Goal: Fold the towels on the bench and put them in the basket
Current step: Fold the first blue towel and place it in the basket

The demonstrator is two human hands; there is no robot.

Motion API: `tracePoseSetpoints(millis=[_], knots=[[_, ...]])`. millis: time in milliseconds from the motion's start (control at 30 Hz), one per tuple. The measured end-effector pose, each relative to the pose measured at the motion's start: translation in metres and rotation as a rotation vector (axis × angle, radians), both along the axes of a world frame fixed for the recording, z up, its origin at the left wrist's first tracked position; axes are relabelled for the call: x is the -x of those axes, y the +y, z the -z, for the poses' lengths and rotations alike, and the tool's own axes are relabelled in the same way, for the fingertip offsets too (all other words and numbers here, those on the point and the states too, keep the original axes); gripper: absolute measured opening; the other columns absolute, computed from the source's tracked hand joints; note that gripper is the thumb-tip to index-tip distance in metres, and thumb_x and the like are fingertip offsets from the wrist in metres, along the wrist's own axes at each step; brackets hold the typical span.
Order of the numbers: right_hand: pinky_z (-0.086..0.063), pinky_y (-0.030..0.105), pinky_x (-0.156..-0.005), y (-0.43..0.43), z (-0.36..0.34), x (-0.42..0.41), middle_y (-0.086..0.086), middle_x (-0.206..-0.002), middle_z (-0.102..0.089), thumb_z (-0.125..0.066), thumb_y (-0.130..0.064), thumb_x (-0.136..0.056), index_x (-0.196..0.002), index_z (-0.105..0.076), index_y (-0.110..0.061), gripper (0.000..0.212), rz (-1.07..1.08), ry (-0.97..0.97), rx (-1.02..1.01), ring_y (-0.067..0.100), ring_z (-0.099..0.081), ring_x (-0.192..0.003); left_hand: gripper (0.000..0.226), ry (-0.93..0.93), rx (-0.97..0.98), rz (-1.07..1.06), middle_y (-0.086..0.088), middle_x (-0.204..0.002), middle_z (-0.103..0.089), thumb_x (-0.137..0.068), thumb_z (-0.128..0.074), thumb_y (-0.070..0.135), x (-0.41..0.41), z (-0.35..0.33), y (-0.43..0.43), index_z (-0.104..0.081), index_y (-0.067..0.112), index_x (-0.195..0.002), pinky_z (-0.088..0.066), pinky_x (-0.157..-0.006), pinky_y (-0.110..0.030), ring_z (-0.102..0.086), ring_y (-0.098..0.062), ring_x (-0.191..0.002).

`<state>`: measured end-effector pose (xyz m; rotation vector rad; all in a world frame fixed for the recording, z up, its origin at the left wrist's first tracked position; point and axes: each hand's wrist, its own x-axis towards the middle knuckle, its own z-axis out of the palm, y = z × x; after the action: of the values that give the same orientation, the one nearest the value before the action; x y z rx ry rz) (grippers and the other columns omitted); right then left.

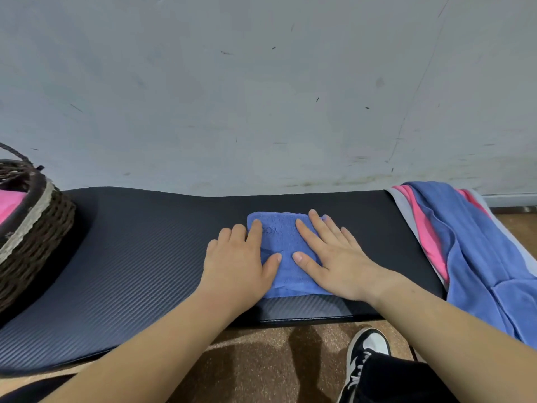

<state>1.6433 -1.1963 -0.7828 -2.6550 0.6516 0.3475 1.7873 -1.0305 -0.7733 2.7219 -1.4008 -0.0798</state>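
A small blue towel [286,242], folded into a rough square, lies on the black bench [139,257] at its middle. My left hand [239,257] rests flat on the towel's left edge, fingers spread, partly on the bench. My right hand [328,254] presses flat on the towel's right half. Neither hand grips anything. A dark woven basket [32,225] stands at the bench's left end with a pink towel [10,203] inside it. A heap of unfolded towels [476,257], blue, pink and grey, drapes over the bench's right end.
A scuffed pale wall [261,97] rises directly behind the bench. Below the front edge is a brown floor [261,367] with my black-and-white shoe [366,356] on it.
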Motion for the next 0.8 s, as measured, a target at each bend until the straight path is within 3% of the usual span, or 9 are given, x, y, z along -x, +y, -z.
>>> tracePoseSetpoints(millis=[100, 267, 433, 567, 667, 800], knots=[[0.010, 0.045, -0.126, 0.002, -0.002, -0.002, -0.010, -0.165, 0.030, -0.016, -0.067, -0.101, -0.159, 0.011, -0.041, 0.070, 0.019, 0.012, -0.007, 0.015, 0.028, -0.152, 0.078, 0.050, 0.002, -0.047, 0.001, -0.113, -0.060, -0.093, -0.043, 0.066, 0.001, -0.004, -0.005, -0.027, 0.016, -0.152, -0.049, -0.085, -0.039, -0.057, -0.023, -0.101], [0.013, 0.045, -0.126, 0.015, -0.007, -0.006, -0.008, -0.163, 0.034, -0.017, -0.068, -0.100, -0.159, 0.015, -0.037, 0.075, 0.020, 0.045, -0.042, 0.015, 0.036, -0.149, 0.046, 0.320, 0.116, -0.111, 0.002, -0.102, -0.063, -0.092, -0.060, 0.047, -0.003, -0.012, -0.002, -0.045, 0.019, -0.126, -0.054, -0.078, -0.044, -0.063, -0.023, -0.093], [0.010, 0.042, -0.126, 0.017, -0.018, -0.009, -0.014, -0.163, 0.032, -0.038, -0.076, -0.092, -0.159, 0.013, -0.042, 0.091, -0.073, 0.026, -0.112, 0.008, 0.033, -0.149, 0.020, 0.390, 0.143, -0.254, 0.002, -0.094, -0.061, -0.086, -0.062, 0.032, -0.028, -0.030, 0.012, -0.052, 0.019, -0.097, -0.048, -0.066, -0.035, -0.058, -0.019, -0.079], [0.008, 0.043, -0.127, 0.019, -0.013, -0.012, -0.018, -0.164, 0.028, -0.046, -0.079, -0.087, -0.159, 0.015, -0.042, 0.101, -0.077, -0.005, -0.157, 0.002, 0.027, -0.150, 0.027, 0.240, 0.219, -0.106, 0.001, -0.109, -0.048, -0.089, -0.061, 0.024, -0.020, -0.037, 0.018, -0.053, 0.020, -0.115, -0.046, -0.068, -0.033, -0.056, -0.022, -0.083], [0.007, 0.046, -0.127, 0.021, -0.008, -0.014, -0.020, -0.166, 0.023, -0.051, -0.077, -0.085, -0.159, 0.016, -0.038, 0.107, -0.041, -0.038, -0.184, 0.002, 0.022, -0.152, 0.045, 0.128, 0.263, 0.096, 0.001, -0.105, -0.048, -0.087, -0.065, 0.023, 0.001, -0.032, 0.018, -0.052, 0.020, -0.130, -0.050, -0.062, -0.033, -0.052, -0.018, -0.082], [0.005, 0.045, -0.127, 0.019, -0.009, -0.013, -0.022, -0.167, 0.015, -0.053, -0.077, -0.083, -0.157, 0.015, -0.047, 0.105, -0.033, -0.102, -0.233, 0.006, 0.017, -0.154, 0.050, 0.056, 0.334, 0.198, 0.000, -0.109, -0.054, -0.080, -0.073, 0.025, 0.018, -0.028, 0.015, -0.059, 0.012, -0.127, -0.055, -0.057, -0.031, -0.053, -0.019, -0.086]])
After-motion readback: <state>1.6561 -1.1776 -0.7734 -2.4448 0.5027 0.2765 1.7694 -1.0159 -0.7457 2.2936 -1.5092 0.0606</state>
